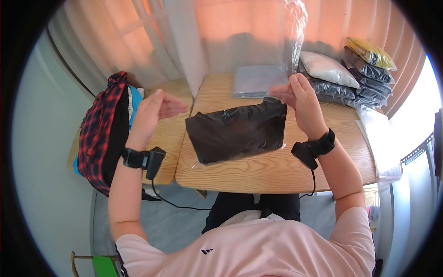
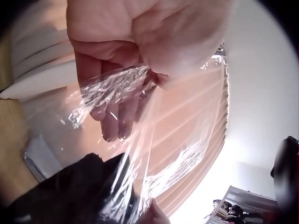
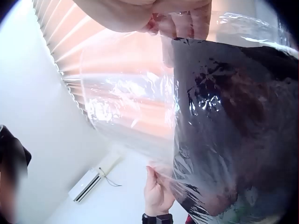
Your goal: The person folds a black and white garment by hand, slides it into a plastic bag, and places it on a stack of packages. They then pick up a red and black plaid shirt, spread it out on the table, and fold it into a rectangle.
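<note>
A dark folded garment (image 1: 237,131) lies inside a clear plastic bag (image 3: 126,100), held up above the wooden table. My left hand (image 1: 152,113) pinches one side of the bag between thumb and fingers. In the left wrist view, the film of the bag stretches across the extended fingers (image 2: 112,116) of that hand. On the opposite side, my right hand (image 1: 302,101) grips the bag's edge near the garment's upper right corner. The clear part of the bag beyond the garment shows wrinkles and bright reflections in both wrist views.
Flat clear bags (image 1: 256,78) lie at the back of the table (image 1: 221,177). Several packed garments (image 1: 369,76) are stacked at the back right, beside a white packet (image 1: 330,69). More clear film (image 1: 380,143) hangs over the right edge. A red-and-black checked garment (image 1: 101,134) is at left.
</note>
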{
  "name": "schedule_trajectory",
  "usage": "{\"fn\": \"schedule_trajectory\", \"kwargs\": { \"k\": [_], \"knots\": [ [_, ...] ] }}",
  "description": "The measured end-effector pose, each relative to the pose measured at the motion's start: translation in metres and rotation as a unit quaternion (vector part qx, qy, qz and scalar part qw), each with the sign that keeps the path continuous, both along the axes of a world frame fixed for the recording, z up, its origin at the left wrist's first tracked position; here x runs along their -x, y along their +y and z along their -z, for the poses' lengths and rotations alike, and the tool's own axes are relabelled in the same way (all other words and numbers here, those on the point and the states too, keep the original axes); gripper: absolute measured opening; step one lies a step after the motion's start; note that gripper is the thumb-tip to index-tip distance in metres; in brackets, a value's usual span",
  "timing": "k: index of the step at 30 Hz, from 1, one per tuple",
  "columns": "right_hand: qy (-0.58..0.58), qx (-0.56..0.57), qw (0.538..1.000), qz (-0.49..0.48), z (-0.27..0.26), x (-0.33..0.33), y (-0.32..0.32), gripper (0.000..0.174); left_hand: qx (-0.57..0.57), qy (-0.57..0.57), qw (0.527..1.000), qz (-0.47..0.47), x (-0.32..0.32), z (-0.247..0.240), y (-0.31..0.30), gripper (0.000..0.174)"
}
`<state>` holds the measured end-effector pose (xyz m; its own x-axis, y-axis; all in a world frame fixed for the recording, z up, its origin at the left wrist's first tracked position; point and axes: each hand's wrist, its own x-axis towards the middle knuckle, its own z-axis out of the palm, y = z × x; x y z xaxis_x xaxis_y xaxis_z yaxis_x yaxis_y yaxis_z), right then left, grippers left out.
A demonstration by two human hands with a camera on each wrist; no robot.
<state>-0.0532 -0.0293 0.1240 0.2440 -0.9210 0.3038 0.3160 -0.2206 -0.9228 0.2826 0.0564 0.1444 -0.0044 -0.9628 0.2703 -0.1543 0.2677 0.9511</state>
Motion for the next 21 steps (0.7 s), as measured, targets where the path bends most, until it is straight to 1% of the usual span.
{"fn": "schedule_trajectory", "kwargs": {
  "k": [1, 2, 3, 4, 6, 7, 9, 10, 11, 13, 15, 16, 18, 19, 20, 21],
  "knots": [
    [0.007, -0.011, 1.000, 0.024, 0.002, 0.004, -0.006, 0.022, -0.001, -0.002, 1.000, -0.012, 0.008, 0.000, -0.007, 0.047],
    [0.007, -0.009, 1.000, 0.028, 0.006, 0.007, -0.017, 0.022, 0.003, -0.011, 1.000, -0.013, 0.015, -0.002, -0.014, 0.048],
    [-0.003, 0.036, 0.999, 0.032, 0.010, 0.012, -0.030, 0.023, 0.004, -0.010, 1.000, -0.009, 0.019, -0.003, -0.023, 0.048],
    [-0.013, 0.081, 0.996, 0.036, 0.012, 0.017, -0.038, 0.024, 0.022, 0.000, 1.000, 0.014, 0.021, 0.000, -0.034, 0.049],
    [0.009, 0.091, 0.994, 0.060, 0.016, 0.027, -0.042, 0.024, 0.039, 0.009, 0.998, 0.056, 0.028, 0.009, -0.048, 0.053],
    [0.030, 0.100, 0.992, 0.078, 0.020, 0.033, -0.043, 0.024, 0.037, 0.010, 0.998, 0.059, 0.033, 0.017, -0.051, 0.053],
    [0.035, 0.087, 0.993, 0.068, 0.039, 0.049, -0.039, 0.024, 0.020, 0.020, 0.997, 0.069, 0.042, 0.043, -0.049, 0.055],
    [0.046, 0.059, 0.995, 0.071, 0.050, 0.054, -0.028, 0.024, -0.013, 0.037, 0.997, 0.065, 0.046, 0.059, -0.043, 0.055],
    [0.056, 0.029, 0.995, 0.075, 0.062, 0.061, -0.015, 0.024, -0.021, 0.039, 0.997, 0.067, 0.050, 0.074, -0.034, 0.055],
    [0.074, 0.000, 0.994, 0.077, 0.091, 0.076, 0.011, 0.024, -0.111, 0.047, 0.989, 0.081, 0.057, 0.106, -0.013, 0.053],
    [0.145, -0.082, 0.982, 0.093, 0.119, 0.087, 0.038, 0.025, -0.197, 0.143, 0.967, 0.077, 0.066, 0.134, 0.010, 0.050],
    [0.147, -0.093, 0.980, 0.094, 0.128, 0.087, 0.053, 0.025, -0.220, 0.168, 0.960, 0.052, 0.074, 0.139, 0.021, 0.047],
    [0.097, -0.134, 0.976, 0.140, 0.139, 0.082, 0.081, 0.026, -0.235, 0.169, 0.955, 0.058, 0.077, 0.153, 0.034, 0.047],
    [0.099, -0.139, 0.976, 0.139, 0.145, 0.080, 0.089, 0.026, -0.241, 0.168, 0.954, 0.065, 0.079, 0.159, 0.039, 0.046],
    [0.078, -0.162, 0.972, 0.152, 0.150, 0.079, 0.096, 0.026, -0.274, 0.191, 0.941, 0.055, 0.082, 0.162, 0.044, 0.050],
    [0.057, -0.182, 0.967, 0.166, 0.157, 0.078, 0.102, 0.027, -0.275, 0.191, 0.941, 0.054, 0.083, 0.168, 0.048, 0.050]
  ]
}}
